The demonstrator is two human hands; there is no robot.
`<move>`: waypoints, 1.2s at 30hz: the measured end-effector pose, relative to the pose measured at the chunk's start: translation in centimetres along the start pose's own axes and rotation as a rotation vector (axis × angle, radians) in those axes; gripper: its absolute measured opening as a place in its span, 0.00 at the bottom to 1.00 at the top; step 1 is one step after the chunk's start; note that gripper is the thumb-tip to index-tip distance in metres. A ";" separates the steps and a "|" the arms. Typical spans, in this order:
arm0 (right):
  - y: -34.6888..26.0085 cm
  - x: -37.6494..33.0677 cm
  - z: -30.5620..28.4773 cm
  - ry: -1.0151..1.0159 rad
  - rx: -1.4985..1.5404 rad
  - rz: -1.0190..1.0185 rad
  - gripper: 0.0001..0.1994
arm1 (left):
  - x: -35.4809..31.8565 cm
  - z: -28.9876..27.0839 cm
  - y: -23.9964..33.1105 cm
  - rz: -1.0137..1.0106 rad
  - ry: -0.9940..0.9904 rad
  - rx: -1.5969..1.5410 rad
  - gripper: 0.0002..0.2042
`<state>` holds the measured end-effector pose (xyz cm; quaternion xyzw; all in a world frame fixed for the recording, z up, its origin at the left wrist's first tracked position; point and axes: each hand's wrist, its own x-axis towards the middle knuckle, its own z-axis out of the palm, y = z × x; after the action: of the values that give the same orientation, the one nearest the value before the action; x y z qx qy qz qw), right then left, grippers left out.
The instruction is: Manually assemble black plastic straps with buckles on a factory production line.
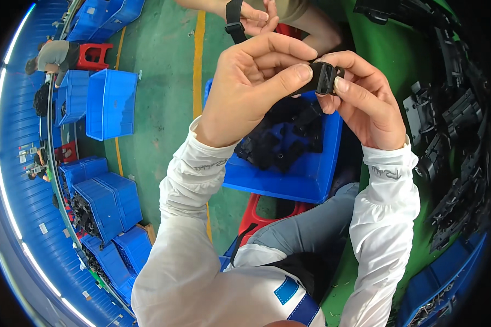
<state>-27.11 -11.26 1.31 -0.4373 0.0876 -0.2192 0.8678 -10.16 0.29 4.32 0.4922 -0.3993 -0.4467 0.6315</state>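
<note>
In front of me, both hands meet at a black plastic buckle [325, 79] with slots. My right hand [372, 103] is closed on it, thumb and fingers pinching its right side. My left hand [245, 90] pinches a short black strap [309, 83] at the buckle's left side, thumb on top. Part of the strap is hidden behind the left hand's fingers. Below the hands stands a blue bin [278, 186] holding a heap of black pieces [281, 144], too dark to tell singly.
Across from me, another person's hand [256, 16] is near a black strap with a buckle [234, 24]. On my right, black plastic parts [442, 120] lie on a green surface [379, 41]. A red stool [251, 212] is under the bin. Blue crates [112, 103] stand along the left.
</note>
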 end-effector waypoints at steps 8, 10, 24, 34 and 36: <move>0.1 0.1 0.2 0.014 -0.004 -0.042 0.12 | 0.0 0.0 0.0 -0.026 -0.020 0.084 0.09; 0.1 0.1 0.1 0.028 -0.008 -0.041 0.12 | 0.0 0.2 -0.3 0.048 -0.022 0.023 0.07; -0.3 -0.2 0.5 0.016 -0.105 -0.024 0.17 | 1.3 -0.3 0.8 0.444 -0.062 0.680 0.07; 0.6 0.2 0.5 0.165 -0.283 -0.126 0.16 | -0.6 2.6 -1.5 0.264 0.184 0.065 0.08; 0.9 0.2 0.4 0.186 -0.332 -0.173 0.15 | -0.6 2.9 -2.4 0.364 0.185 0.218 0.08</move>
<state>-26.51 -10.66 0.84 -0.5581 0.1646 -0.3147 0.7499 -13.46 -0.22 2.48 0.5161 -0.4681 -0.2326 0.6785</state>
